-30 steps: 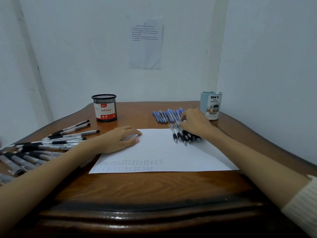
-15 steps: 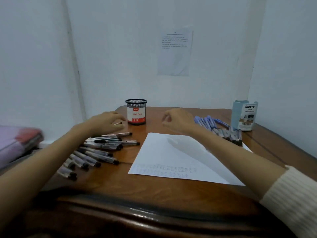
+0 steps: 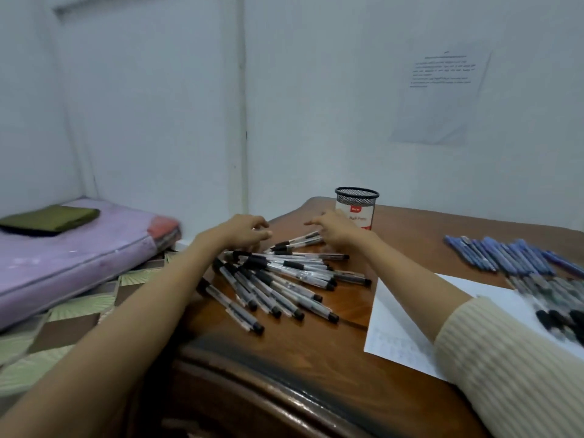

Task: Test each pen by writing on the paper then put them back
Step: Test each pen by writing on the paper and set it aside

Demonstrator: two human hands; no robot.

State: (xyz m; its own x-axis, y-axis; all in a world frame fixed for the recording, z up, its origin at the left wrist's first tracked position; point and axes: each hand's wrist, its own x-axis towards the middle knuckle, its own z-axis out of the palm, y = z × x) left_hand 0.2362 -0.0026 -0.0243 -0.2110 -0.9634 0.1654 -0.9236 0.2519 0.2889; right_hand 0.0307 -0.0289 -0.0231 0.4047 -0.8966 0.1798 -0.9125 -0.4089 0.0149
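Observation:
Several clear pens with black caps (image 3: 278, 279) lie fanned out on the left part of the wooden table (image 3: 316, 349). My left hand (image 3: 240, 232) hovers over the far left of this pile, fingers loosely curled and holding nothing that I can see. My right hand (image 3: 331, 230) reaches over the far end of the pile, its fingers touching a pen (image 3: 297, 241) there. A black mesh pen cup (image 3: 356, 207) with a red and white label stands just behind my right hand. The white paper (image 3: 404, 324) with small writing lies at the right.
Blue pens (image 3: 502, 256) lie in a row at the far right, with more dark-capped pens (image 3: 556, 308) blurred on the paper. A purple mattress (image 3: 63, 260) with a green folded cloth (image 3: 50, 218) sits left of the table. A printed sheet (image 3: 439, 93) hangs on the wall.
The view has swung left. Both hands left the paper and the right-hand pens and moved over to the black-capped pile near the mesh cup.

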